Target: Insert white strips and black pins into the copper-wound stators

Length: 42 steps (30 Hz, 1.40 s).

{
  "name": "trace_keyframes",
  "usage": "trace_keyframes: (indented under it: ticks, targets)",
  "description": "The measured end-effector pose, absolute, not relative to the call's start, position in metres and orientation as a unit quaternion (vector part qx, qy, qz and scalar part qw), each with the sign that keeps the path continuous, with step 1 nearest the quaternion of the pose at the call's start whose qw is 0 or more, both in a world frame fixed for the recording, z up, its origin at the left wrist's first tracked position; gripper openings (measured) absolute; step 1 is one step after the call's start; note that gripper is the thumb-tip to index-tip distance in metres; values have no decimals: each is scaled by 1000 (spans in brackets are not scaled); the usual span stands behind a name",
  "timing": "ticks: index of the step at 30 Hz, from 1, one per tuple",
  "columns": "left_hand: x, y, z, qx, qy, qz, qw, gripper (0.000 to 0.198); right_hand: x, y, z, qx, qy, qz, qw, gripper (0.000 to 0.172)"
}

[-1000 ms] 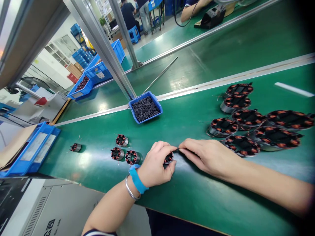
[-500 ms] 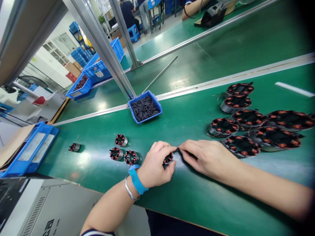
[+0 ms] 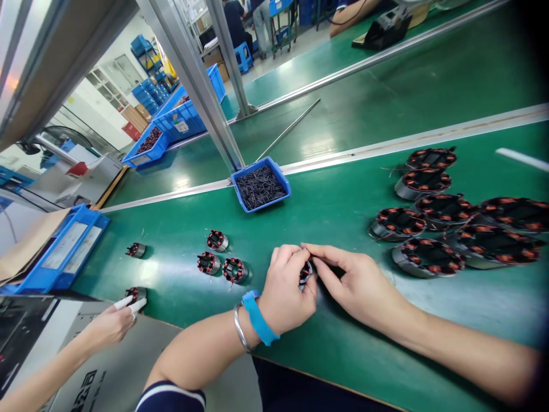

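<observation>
Mid-step on one wound core point(image 3: 306, 273) at centre desk point(image 3: 334, 217): left hand point(image 3: 288, 289) clamped around it; right hand point(image 3: 360, 283) has thumb and forefinger close together at its rim, can't tell if anything's pinched. Seven cores point(image 3: 428, 257) at 2–3 o'clock, black pieces across their middles, look done. Probably left: three cores point(image 3: 235, 270) at 9 o'clock, one farther out, another under a co-worker's hand point(image 3: 112, 326). Blue tray point(image 3: 269, 203) at 11 holds plenty of black pieces point(image 3: 261, 186).
</observation>
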State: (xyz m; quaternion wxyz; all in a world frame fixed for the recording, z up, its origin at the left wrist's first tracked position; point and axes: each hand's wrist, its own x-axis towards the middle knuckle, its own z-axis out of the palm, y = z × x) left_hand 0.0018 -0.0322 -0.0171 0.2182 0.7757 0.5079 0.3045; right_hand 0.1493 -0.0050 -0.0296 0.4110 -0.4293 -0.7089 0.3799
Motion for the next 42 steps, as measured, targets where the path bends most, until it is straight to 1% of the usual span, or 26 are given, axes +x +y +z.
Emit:
trace_keyframes:
  ticks: [2,3,7,10,14,23,25,27,29,32,34,35,37,40,42]
  targets:
    - [0,-31,-17,778,500,308,223,32,155,0,-28,-428,-696,417,398,26]
    - [-2,-30,-17,780,495,309,226,33,158,4,-28,-430,-682,451,383,29]
    - [-7,-27,-19,790,472,316,233,35,166,21,-22,-451,-584,604,302,51]
    - [-8,-25,-19,793,462,323,232,34,166,27,-17,-465,-531,652,276,57]
    - [-10,-25,-19,790,469,311,243,34,162,29,-13,-471,-504,671,271,56]
    - [-13,-24,-19,761,493,307,291,41,161,32,-11,-443,-498,697,264,51]
    - [-13,-23,-19,758,492,306,301,42,162,32,-15,-426,-531,682,266,50]
    - [-13,-24,-19,756,490,309,306,44,164,30,-18,-409,-587,640,280,49]
    - [-12,-25,-19,743,501,317,309,51,167,28,-19,-377,-678,553,306,41]
    - [-13,-27,-19,712,531,319,330,64,168,26,-19,-275,-813,379,346,28]
    - [-15,-28,-19,714,527,306,344,73,166,28,-18,-223,-857,308,347,26]
    - [-16,-27,-20,723,518,296,347,77,164,30,-17,-223,-864,299,338,28]
    - [-18,-25,-24,743,507,277,339,86,159,34,-17,-265,-850,345,298,33]
    - [-18,-20,-31,755,510,252,326,94,148,35,-19,-339,-753,515,230,42]
    - [-19,-18,-30,761,510,239,322,93,143,32,-23,-368,-693,574,235,47]
